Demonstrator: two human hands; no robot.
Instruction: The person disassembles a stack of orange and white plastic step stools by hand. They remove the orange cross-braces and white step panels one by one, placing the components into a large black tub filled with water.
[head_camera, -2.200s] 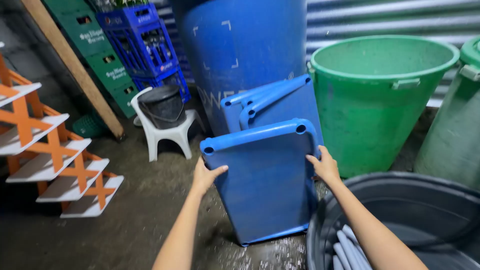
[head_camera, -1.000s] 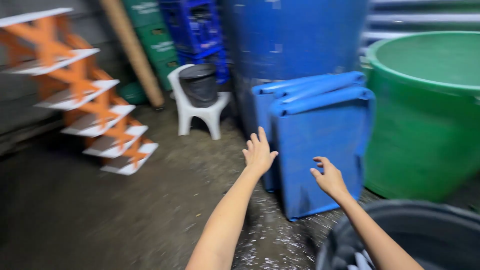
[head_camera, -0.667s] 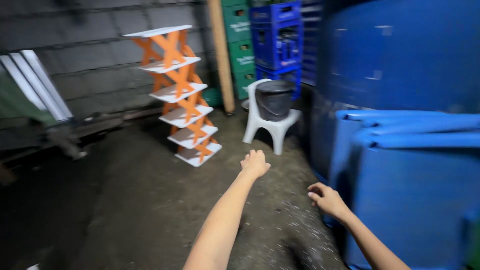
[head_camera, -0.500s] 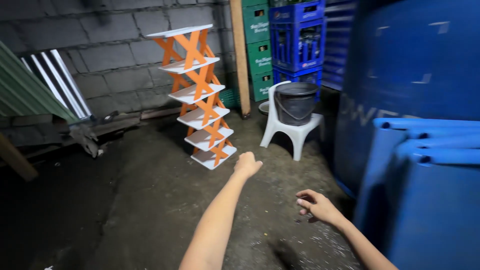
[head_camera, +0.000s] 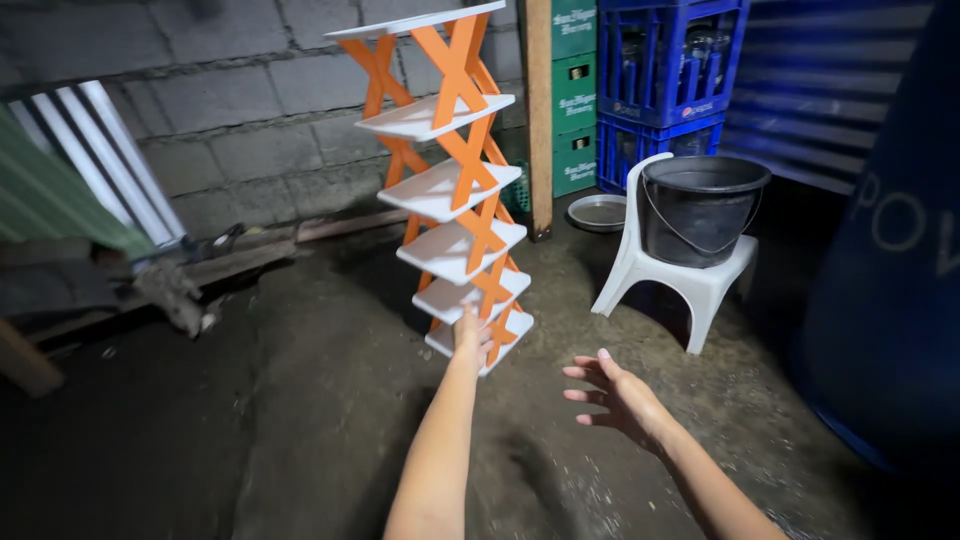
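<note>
**Both hands out toward the orange-and-white rack**

Fingers (head_camera: 585, 372) of the right hand (head_camera: 618, 395) are spread apart and gripping nothing, the palm turned toward the left and hanging over the bare concrete floor (head_camera: 300, 420). The left hand (head_camera: 472, 335) is stretched farther forward, its back to the camera, fingers loosely together and extended; it sits in front of the lowest tiers of the shelf rack (head_camera: 455, 190), and I cannot tell whether the fingertips touch the bottom shelf or stop just short of it. It clasps nothing that can be seen.

The shelf rack is a tall, narrow stand of white trays joined by orange crossed braces, standing on the floor and leaning somewhat to the left toward its top. Behind it runs a grey block wall (head_camera: 220, 110), with a wooden post (head_camera: 539, 120) just to the right of the rack.

To the right of the right hand, well apart from it, a white plastic chair (head_camera: 690, 285) carries a black bucket (head_camera: 700, 205) on its seat. Behind the chair are stacked blue crates (head_camera: 670, 80) and green crates (head_camera: 574, 95). A large blue drum (head_camera: 900, 300) fills the right edge. At the left lie corrugated sheets (head_camera: 90, 180) against the wall
</note>
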